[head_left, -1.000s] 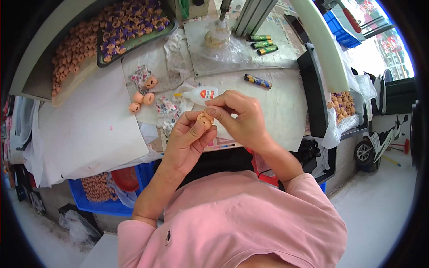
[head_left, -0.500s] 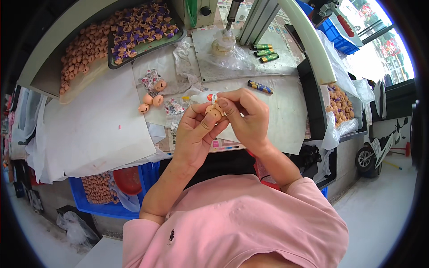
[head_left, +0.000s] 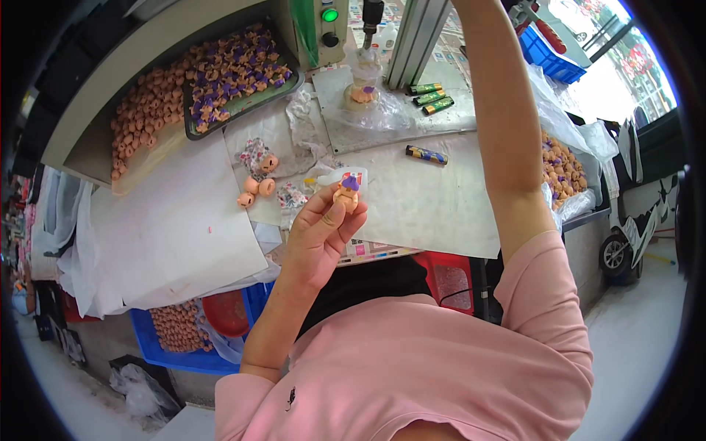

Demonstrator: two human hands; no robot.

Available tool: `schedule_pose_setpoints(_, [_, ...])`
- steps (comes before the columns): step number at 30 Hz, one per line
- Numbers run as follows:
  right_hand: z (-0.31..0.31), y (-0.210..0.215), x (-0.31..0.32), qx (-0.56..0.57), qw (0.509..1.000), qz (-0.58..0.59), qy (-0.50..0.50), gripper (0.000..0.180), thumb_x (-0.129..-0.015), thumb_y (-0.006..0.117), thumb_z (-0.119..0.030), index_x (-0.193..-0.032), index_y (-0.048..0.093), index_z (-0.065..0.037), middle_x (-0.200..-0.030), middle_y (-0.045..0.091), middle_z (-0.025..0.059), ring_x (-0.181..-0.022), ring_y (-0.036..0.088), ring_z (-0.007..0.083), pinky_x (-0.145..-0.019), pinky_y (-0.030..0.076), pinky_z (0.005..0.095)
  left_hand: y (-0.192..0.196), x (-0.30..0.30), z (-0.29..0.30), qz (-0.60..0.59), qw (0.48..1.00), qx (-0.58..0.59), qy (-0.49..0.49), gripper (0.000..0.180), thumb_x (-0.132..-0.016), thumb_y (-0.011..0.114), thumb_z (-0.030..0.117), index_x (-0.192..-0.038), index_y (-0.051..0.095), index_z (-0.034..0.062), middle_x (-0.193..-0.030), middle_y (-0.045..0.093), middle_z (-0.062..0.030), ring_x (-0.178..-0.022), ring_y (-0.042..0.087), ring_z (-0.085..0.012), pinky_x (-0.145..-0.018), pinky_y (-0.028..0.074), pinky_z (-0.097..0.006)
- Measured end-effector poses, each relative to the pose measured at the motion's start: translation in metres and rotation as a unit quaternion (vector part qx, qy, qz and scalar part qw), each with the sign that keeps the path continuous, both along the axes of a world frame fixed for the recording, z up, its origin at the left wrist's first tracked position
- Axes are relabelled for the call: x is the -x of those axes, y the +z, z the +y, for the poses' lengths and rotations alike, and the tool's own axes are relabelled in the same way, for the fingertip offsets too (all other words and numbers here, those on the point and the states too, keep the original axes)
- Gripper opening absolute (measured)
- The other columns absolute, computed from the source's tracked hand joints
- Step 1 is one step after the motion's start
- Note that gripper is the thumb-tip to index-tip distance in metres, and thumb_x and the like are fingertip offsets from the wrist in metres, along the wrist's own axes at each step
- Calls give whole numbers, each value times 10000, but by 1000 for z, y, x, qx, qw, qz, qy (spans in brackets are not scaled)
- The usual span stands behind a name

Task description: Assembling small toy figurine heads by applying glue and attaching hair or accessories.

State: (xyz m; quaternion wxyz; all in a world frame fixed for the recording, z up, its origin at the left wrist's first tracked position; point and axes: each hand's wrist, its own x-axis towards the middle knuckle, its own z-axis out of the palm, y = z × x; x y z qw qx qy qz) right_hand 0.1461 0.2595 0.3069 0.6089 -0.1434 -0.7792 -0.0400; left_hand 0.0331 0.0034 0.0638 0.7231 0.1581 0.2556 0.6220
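Note:
My left hand pinches a small peach toy figure with a purple top between thumb and fingers, above the front of the bench. My right forearm stretches up past the bench press, and its hand is cut off by the upper edge of the picture. Under the press spindle, a plastic-wrapped holder stands over a peach-and-purple piece. Behind the held figure lies a white glue bottle with a yellow tip.
Left of my left hand are loose peach heads and floral cloth. A black tray of purple-and-peach parts stands at the back left. Several printed tubes lie by the press column. Below the bench sits a blue crate.
My right hand has let go of the figure and reached up out of view. My left hand keeps hold of it, its purple top now showing. A lit green button has come into view.

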Motion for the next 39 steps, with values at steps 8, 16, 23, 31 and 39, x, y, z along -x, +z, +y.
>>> schedule_pose_setpoints(8, [-63, -113, -45, 259, 933, -43, -246, 187, -856, 661, -200, -993, 718, -85, -836, 707, 78, -702, 630, 119, -639, 485, 270, -4, 41, -10, 25, 999, 19, 43, 285, -916, 593, 63, -1193, 536, 31, -1147, 606, -108, -1027, 628, -197, -912, 536, -298])
schedule_pose_setpoints(16, [-38, -246, -35, 318, 938, -111, -82, 278, -794, 710, -93, -1061, 686, -20, -945, 708, 77, -786, 642, 180, -714, 516, 301, 11, 29, 15, 37, 999, 5, 22, 249, -922, 579, 62, -1165, 542, 21, -1157, 597, -118, -1046, 617, -203, -920, 533, -300])
schedule_pose_setpoints(23, [-72, -201, -105, 606, 794, 51, 12, 257, -821, 733, -136, -1014, 691, 30, -793, 668, 33, -699, 592, 65, -634, 488, 222, 15, 17, 42, 77, 997, 3, 1, 263, -937, 551, 61, -1196, 532, 18, -1164, 586, -120, -1065, 607, -219, -947, 519, -305])
schedule_pose_setpoints(31, [-123, -167, -204, 470, 855, -47, -212, 234, -802, 741, -116, -979, 689, 28, -809, 679, 18, -711, 605, 68, -655, 483, 205, 26, 13, 110, 175, 983, -11, -60, 265, -931, 578, 102, -1184, 551, 25, -1061, 620, -54, -999, 616, -170, -857, 527, -264])
schedule_pose_setpoints(39, [-105, -159, -386, 392, 702, -157, -574, 271, -827, 713, -270, -971, 704, -40, -751, 695, 66, -661, 629, 105, -644, 483, 257, 11, 5, 192, 408, 913, 9, -32, 269, -834, 728, 208, -1059, 632, 97, -971, 652, 6, -850, 601, -92, -733, 470, -237])
